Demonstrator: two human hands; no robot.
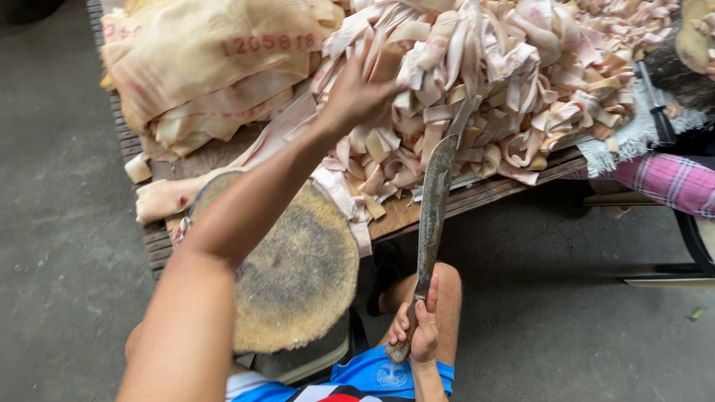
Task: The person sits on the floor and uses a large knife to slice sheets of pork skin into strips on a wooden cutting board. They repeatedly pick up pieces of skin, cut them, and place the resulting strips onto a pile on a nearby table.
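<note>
1. On the far left is the grey floor (52, 223).
2. A low wooden table (477, 195) stands on it.
3. At the table's left end lie big flat sheets (194, 67) of pale skin, stacked up, with red stamps on them.
4. In front of the sheets sits a round block (305, 268). Its top is worn and dark in the middle.
5. The person's left arm goes over the block, up toward the table.
6. The left hand (356, 95) rests on a big heap of strips (506, 74). The strips are pale and pink, and they cover most of the table.
7. The fingers press down into the strips at the heap's left edge. I cannot tell if the hand is holding a strip or only touching them.
8. The right hand (418, 327) is low, near the person's knee. It is closed tight around the handle of a long knife (433, 201).
9. The blade points up and away from the hand. Its tip sits at the front edge of the heap, just right of the left hand.
10. On the far right, another person's pink checked sleeve (666, 182) shows beside the table.
</note>
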